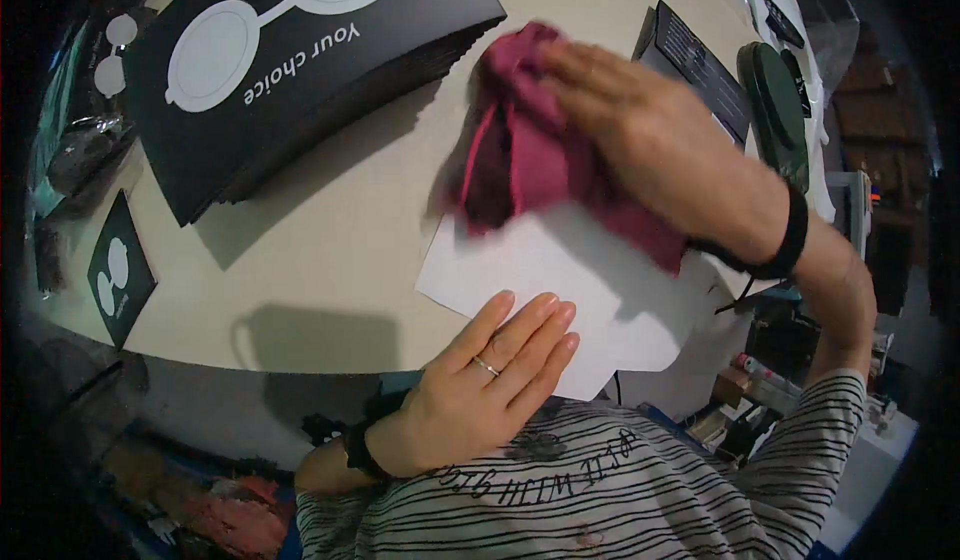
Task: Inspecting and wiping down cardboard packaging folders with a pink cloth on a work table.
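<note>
A crumpled magenta cloth [535,165] is bunched under my right hand [640,125], whose fingers press over its top. The cloth's lower edges are blurred, and it overlaps the far part of a white sheet [600,305]. My left hand [490,375] lies flat, fingers stretched out and a ring on one of them, on the sheet's near left part by the table edge. The sheet sticks out past that edge toward my striped shirt. What the cloth covers beneath my right hand is hidden.
A stack of black cards with a white glasses print [320,90] fills the table's far left. A small black card [120,272] lies at the left edge. To the right are a dark box [695,65] and a dark green case [775,110]. Plastic bags [85,150] lie far left.
</note>
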{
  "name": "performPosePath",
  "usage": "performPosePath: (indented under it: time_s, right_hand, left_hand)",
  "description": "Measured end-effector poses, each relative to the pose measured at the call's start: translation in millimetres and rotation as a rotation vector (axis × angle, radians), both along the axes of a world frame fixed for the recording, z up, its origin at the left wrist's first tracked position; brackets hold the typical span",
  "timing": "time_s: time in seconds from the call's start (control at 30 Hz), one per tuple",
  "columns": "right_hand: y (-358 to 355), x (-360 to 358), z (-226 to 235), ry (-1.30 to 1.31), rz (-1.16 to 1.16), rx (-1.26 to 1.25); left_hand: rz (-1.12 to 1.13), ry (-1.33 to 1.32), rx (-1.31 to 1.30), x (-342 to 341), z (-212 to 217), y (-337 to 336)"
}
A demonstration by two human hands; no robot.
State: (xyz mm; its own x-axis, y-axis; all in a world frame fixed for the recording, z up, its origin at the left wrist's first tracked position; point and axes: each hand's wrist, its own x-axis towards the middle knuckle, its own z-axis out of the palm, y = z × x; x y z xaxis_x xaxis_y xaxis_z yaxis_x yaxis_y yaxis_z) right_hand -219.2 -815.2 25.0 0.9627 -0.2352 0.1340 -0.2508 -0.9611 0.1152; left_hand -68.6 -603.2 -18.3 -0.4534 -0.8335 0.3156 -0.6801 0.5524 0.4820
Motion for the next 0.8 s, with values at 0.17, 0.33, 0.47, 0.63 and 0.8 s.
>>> performPosePath:
  time_s: [0.17, 0.33, 0.47, 0.63, 0.8]
  right_hand:
    - [-42.8, -19.1, 22.6, -0.212, -0.378, 0.291]
    - [-23.0, -22.3, 34.0, -0.515, -0.476, 0.244]
    - [10.7, -21.9, 42.7, -0.402, -0.255, 0.250]
    - [35.2, -31.5, 3.9, -0.081, -0.007, 0.167]
    - [51.8, -23.3, -1.2, -0.009, 0.221, 0.319]
  left_hand:
    - [-0.004, -0.010, -0.013, 0.1, 0.2, -1.9]
    - [0.016, -0.023, -0.055, 2.6, -6.6, 0.2]
    - [0.014, -0.019, -0.037, 4.6, -7.2, 0.0]
    - [-0.009, -0.009, -0.007, 4.8, -2.7, -3.3]
    - [-0.021, -0.006, 0.019, 5.6, -1.3, -4.0]
